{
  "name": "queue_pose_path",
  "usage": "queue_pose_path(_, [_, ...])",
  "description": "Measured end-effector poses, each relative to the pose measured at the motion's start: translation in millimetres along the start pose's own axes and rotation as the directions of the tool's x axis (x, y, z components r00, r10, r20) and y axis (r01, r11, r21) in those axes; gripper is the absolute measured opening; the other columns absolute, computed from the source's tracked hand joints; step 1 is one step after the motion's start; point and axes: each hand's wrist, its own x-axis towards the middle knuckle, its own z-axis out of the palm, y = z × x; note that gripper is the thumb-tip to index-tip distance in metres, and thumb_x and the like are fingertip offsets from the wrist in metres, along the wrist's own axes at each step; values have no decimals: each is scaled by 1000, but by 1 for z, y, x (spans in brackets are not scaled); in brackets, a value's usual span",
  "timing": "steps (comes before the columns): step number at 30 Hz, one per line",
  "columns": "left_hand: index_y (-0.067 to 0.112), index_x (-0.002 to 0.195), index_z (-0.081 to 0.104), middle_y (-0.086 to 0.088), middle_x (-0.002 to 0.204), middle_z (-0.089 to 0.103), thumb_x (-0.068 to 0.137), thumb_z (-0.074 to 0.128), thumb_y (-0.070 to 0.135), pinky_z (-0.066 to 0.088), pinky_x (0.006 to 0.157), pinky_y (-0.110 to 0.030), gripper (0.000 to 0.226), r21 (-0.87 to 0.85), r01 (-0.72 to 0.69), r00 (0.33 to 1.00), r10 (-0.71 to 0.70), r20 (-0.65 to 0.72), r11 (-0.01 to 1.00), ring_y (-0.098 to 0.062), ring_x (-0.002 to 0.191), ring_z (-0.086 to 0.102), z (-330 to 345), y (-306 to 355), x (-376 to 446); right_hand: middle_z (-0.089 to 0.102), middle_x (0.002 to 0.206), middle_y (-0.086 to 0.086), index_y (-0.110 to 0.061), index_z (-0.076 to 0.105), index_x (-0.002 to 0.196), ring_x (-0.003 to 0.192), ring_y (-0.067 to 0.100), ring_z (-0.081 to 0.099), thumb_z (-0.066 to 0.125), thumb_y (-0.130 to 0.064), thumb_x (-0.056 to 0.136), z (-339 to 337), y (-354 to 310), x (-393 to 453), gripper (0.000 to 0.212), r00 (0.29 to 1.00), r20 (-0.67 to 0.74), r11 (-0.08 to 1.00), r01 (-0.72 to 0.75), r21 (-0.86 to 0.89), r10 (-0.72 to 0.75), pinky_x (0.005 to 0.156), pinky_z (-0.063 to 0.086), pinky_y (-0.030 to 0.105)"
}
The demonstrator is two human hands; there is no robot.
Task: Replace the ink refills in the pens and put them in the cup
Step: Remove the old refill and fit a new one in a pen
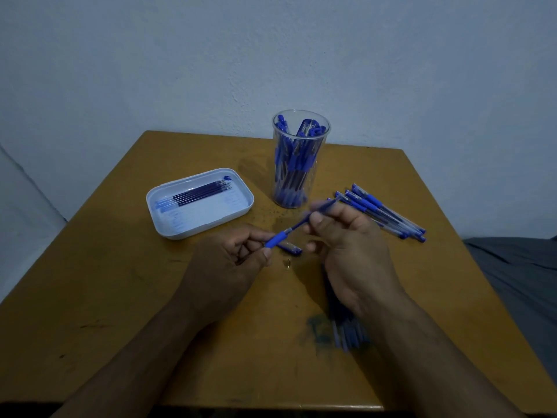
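Observation:
My left hand (232,260) pinches the blue grip section (275,239) of a pen above the wooden table (120,282). My right hand (346,239) holds the clear barrel with the dark refill (313,214), which points up and right. A pen cap (291,247) lies on the table between the hands, with a small brass-coloured tip (288,263) near it. The clear cup (298,159) stands at the back, filled with several blue pens. A pile of several pens (382,214) lies right of the cup. More refills (346,330) lie under my right wrist.
A white tray (238,212) left of the cup holds several dark refills (202,193). A blue ink stain (316,327) marks the table near my right forearm. Grey fabric (518,267) lies beyond the table's right edge. A pale wall stands behind.

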Motion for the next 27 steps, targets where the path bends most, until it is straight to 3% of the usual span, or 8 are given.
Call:
queue_pose_path(2, [37, 104, 68, 10, 82, 73, 92, 69, 10, 52, 61, -16, 30, 8, 11, 1000, -11, -5, 1000, -14, 71, 66, 0, 1, 1, 69, 89, 7, -4, 68, 108, 76, 14, 64, 56, 0, 97, -7, -9, 5, 16, 997, -67, 999, 41, 31, -39, 62, 54, 27])
queue_pose_path(5, [39, 103, 66, 9, 82, 73, 92, 69, 11, 54, 63, -26, 31, 14, 28, 1000, -27, -15, 1000, -19, 71, 65, 2, -1, 2, 67, 86, 5, -4, 68, 113, 73, 13, 62, 54, -2, 100, -22, -23, 12, 19, 987, -152, 998, 52, 22, -48, 61, 53, 27])
queue_pose_path(9, [41, 103, 65, 8, 84, 72, 93, 68, 10, 54, 66, -31, 32, 13, 26, 1000, -26, -11, 1000, -21, 72, 65, 3, -2, 4, 65, 69, 1, -8, 73, 107, 58, 11, 58, 56, -2, 99, -33, -30, 7, 19, 994, -108, 951, -32, -309, -1, 50, 49, 22])
queue_pose_path(12, [40, 103, 66, 6, 82, 72, 92, 69, 11, 55, 66, -35, 31, 22, 22, 1000, -21, -19, 1000, -23, 72, 66, 3, -4, 4, 66, 65, -4, -25, 76, 96, 58, 13, 58, 62, -11, 99, -39, -29, -5, 20, 1000, -23, 702, -24, -711, 11, 58, 53, 31])
queue_pose_path(14, [41, 102, 66, 7, 82, 72, 92, 69, 11, 55, 68, -36, 31, 20, 21, 1000, -21, -15, 1000, -23, 72, 66, 4, -4, 4, 72, 78, -12, -32, 76, 95, 65, 6, 63, 67, -21, 96, -41, -27, -12, 14, 1000, 20, 520, 11, -854, 13, 62, 55, 29])
queue_pose_path(17, [40, 103, 66, 7, 82, 72, 92, 68, 11, 55, 67, -35, 31, 26, 12, 1000, -11, -8, 1000, -23, 72, 66, 4, -4, 4, 69, 90, -17, -32, 73, 109, 78, -2, 63, 73, -28, 92, -45, -25, -20, 17, 1000, 11, 384, 12, -923, -6, 52, 42, 9])
queue_pose_path(22, [40, 105, 66, 9, 82, 72, 92, 68, 11, 55, 67, -37, 32, 42, 4, 1000, -3, -6, 999, -23, 72, 65, 4, -6, 4, 66, 82, -17, -35, 69, 86, 72, -2, 63, 73, -22, 91, -50, -26, -28, 14, 999, 29, 308, 36, -951, -27, 49, 46, 8])
queue_pose_path(27, [34, 108, 68, 9, 82, 72, 93, 68, 10, 55, 66, -36, 28, 50, -7, 1000, 7, 0, 999, -22, 71, 65, 4, -7, 4, 64, 85, -14, -22, 75, 105, 79, 2, 63, 70, -23, 94, -52, -20, -31, 12, 999, 35, 215, 42, -976, -35, 57, 49, 9])
